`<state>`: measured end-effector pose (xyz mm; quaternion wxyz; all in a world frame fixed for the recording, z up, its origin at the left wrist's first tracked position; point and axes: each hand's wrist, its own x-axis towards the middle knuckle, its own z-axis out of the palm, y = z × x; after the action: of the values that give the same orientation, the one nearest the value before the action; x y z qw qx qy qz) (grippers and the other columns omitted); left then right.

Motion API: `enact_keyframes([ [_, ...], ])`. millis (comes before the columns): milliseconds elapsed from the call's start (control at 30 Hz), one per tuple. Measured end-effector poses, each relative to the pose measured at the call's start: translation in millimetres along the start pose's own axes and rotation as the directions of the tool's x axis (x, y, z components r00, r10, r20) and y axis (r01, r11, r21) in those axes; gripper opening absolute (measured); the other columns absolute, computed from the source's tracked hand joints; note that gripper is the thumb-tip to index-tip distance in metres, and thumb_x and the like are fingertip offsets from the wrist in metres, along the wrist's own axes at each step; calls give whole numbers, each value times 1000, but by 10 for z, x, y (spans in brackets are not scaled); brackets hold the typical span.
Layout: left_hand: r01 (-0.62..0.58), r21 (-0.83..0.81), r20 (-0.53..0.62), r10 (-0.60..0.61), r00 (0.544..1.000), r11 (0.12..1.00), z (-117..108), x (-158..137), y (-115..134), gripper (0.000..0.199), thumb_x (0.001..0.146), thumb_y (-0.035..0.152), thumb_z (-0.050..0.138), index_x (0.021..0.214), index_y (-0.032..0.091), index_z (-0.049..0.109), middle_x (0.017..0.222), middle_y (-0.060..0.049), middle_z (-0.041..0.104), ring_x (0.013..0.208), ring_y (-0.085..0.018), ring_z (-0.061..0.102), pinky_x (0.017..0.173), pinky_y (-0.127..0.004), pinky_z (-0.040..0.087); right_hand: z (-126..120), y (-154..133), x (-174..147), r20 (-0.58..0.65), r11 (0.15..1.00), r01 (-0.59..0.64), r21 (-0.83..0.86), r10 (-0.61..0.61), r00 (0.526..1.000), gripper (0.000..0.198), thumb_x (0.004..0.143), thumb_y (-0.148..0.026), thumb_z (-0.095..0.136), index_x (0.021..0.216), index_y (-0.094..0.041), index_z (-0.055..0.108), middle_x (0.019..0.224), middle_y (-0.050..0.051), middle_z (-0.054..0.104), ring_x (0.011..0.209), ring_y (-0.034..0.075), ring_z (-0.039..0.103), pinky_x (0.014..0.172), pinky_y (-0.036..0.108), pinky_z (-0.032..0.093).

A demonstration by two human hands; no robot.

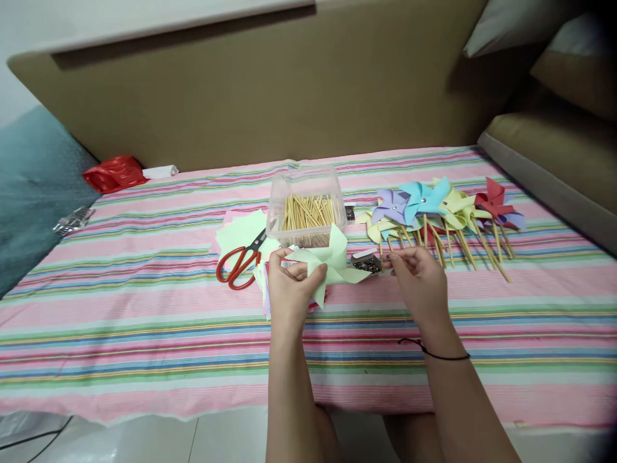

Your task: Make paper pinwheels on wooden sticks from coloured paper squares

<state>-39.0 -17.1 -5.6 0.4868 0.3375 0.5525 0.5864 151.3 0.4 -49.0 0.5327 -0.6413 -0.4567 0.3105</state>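
My left hand (pixel 290 292) is closed, pinching a pale green paper pinwheel (pixel 336 256) between thumb and fingers. The paper's blades fold in at the middle and no stick shows on it. To its right, my right hand (pixel 420 283) has thumb and fingertips pressed together; what they hold is too small to make out. Beside those fingertips lies a small open box (pixel 365 262) of tiny dark metal pieces. Under my left hand, a stack of coloured paper (pixel 263 289) is partly hidden. Red-handled scissors (pixel 240 267) rest to the left on light green sheets (pixel 243 233).
A clear plastic box (pixel 277 200) of wooden sticks (pixel 308 212) stands behind my hands. Several finished pinwheels (pixel 424 199) on sticks lie at the right. A red plastic bag (pixel 116 173) sits far left on the striped cloth (pixel 193 341). A brown sofa back (pixel 270 90) rises behind.
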Motion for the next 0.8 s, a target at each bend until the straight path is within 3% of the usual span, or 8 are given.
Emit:
enact_keyframes([
  [133, 13, 7, 11, -13, 1000, 1000, 33, 10, -11, 61, 60, 24, 79, 102, 23, 35, 65, 1, 70, 50, -16, 62, 47, -23, 47, 18, -6, -7, 40, 966, -90, 243, 83, 996, 18, 75, -35, 71, 75, -20, 62, 71, 3, 70, 71, 17, 67, 67, 32, 53],
  [300, 22, 38, 5, -23, 1000, 999, 62, 19, -22, 62, 59, 25, 79, 102, 23, 35, 65, 1, 70, 51, -16, 62, 49, -23, 45, 19, -77, -16, 98, 884, -196, 424, 170, 981, 20, 65, -27, 79, 76, -20, 64, 74, 1, 73, 68, 13, 68, 66, 26, 54],
  [533, 20, 78, -1, -20, 1000, 997, 93, 14, -11, 60, 60, 26, 78, 104, 22, 37, 64, 2, 69, 49, -14, 60, 49, -23, 45, 6, -130, -22, 155, 851, -224, 475, 169, 973, 14, 62, -25, 80, 72, -19, 72, 75, 1, 73, 72, 13, 70, 69, 23, 56],
  [800, 18, 76, 15, -19, 1000, 997, 104, 16, -10, 61, 62, 25, 78, 105, 23, 36, 63, 3, 69, 47, -13, 58, 48, -22, 43, -4, -178, -49, 182, 844, -253, 474, 187, 965, 23, 57, -25, 87, 76, -19, 76, 78, 4, 75, 76, 15, 69, 73, 26, 57],
])
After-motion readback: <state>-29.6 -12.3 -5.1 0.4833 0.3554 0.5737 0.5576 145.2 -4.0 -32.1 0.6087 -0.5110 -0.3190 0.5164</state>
